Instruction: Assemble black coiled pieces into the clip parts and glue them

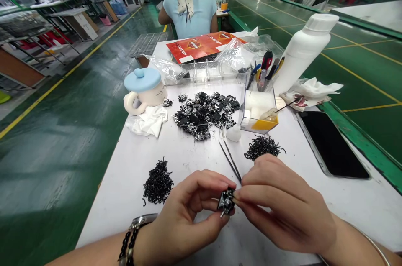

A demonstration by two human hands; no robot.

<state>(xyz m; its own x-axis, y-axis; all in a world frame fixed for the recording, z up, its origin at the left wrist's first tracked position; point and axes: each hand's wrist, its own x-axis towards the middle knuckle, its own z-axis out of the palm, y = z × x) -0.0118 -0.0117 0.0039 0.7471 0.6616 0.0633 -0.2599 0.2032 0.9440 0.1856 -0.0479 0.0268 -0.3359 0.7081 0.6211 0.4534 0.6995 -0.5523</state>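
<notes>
Between thumb and fingers, my left hand (188, 211) holds a small black-and-silver part (226, 201) above the white table (119, 199). My right hand (282, 203) is pinched at the part's right side, its fingertips touching it; whether they grip a tiny piece is hidden. Dark tweezers (230, 160) point up and away from beside my right fingers. Beyond my hands lies a heap of similar black-and-silver parts (204, 113). One pile of small black curved pieces (158, 182) is left of my left hand, another pile (263, 147) just beyond my right hand.
A lidded mug (147, 92) and tissue (149, 121) stand at the left. Farther right are a clear tool box (259, 111), a white bottle (304, 52) and a phone (334, 142). Plastic trays (204, 71) and a red sheet (201, 46) lie behind. A person (191, 11) sits ahead.
</notes>
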